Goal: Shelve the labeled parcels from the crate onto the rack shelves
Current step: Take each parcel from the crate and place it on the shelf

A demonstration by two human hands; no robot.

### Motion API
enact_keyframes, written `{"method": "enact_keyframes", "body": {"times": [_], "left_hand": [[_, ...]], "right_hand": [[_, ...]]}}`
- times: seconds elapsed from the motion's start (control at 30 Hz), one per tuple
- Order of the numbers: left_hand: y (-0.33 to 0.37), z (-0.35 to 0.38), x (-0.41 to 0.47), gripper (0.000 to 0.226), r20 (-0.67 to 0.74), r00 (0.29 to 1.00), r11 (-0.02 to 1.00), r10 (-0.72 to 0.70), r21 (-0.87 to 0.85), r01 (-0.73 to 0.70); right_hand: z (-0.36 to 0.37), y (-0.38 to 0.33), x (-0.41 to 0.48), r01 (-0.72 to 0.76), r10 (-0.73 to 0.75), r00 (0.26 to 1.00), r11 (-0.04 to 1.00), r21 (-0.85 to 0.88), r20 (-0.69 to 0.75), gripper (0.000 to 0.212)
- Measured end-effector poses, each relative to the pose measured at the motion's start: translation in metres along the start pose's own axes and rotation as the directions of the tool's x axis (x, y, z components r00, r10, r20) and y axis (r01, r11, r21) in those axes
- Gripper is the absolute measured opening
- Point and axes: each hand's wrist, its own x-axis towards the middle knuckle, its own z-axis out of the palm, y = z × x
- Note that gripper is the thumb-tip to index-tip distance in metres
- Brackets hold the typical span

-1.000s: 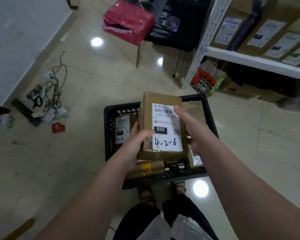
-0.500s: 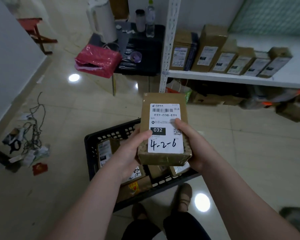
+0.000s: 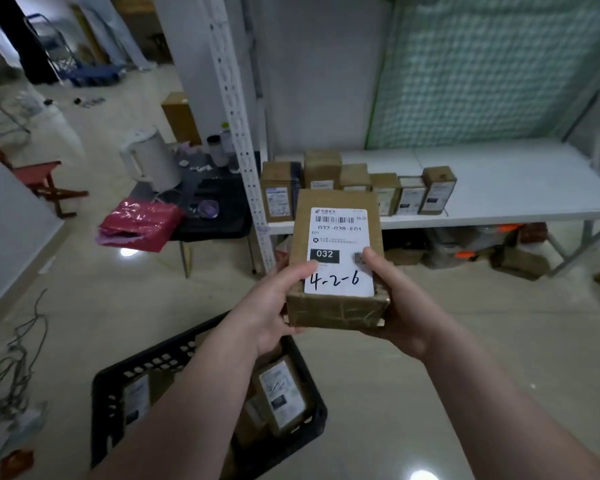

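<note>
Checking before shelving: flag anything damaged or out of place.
The held parcel looks intact. Odd bits: loose cables tangled on the floor at left, and a red bag slumping over the dark table's edge.

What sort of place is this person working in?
Probably a small parcel depot or pickup room: a white rack shelf holds a row of labelled boxes, a black crate on the floor holds more, and a parcel marked 4-2-6 is held up.
</note>
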Motion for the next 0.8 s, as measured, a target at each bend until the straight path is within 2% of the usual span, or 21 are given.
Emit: {"method": "enact_keyframes", "body": {"times": [0.13, 0.27, 0.4, 0.63, 0.8], "left_hand": [[0.028, 0.090, 0.021, 0.066, 0.028, 0.995, 0.995, 0.091, -0.032, -0.090], [0.054, 0.146, 0.027, 0.063, 0.156, 0.962, 0.975, 0.223, -0.043, -0.219], [0.094, 0.173, 0.027, 0.084, 0.172, 0.937, 0.949, 0.304, 0.029, -0.313], [0.174, 0.200, 0.046, 0.082, 0.204, 0.859, 0.849, 0.469, 0.164, -0.502], [0.224, 0.220, 0.088, 0.091, 0.185, 0.798, 0.765, 0.574, 0.228, -0.603]], "right_hand": [[-0.076, -0.055, -0.023, 0.072, -0.074, 0.997, 0.991, -0.111, -0.016, 0.073], [-0.125, -0.106, -0.038, 0.187, -0.184, 0.982, 0.973, -0.138, 0.030, 0.063], [-0.146, -0.147, -0.038, 0.307, -0.302, 0.951, 0.945, -0.111, 0.064, 0.053], [-0.163, -0.218, -0.014, 0.472, -0.469, 0.879, 0.882, -0.016, 0.079, 0.056], [-0.186, -0.280, 0.022, 0.504, -0.494, 0.863, 0.854, -0.129, 0.105, 0.063]]}}
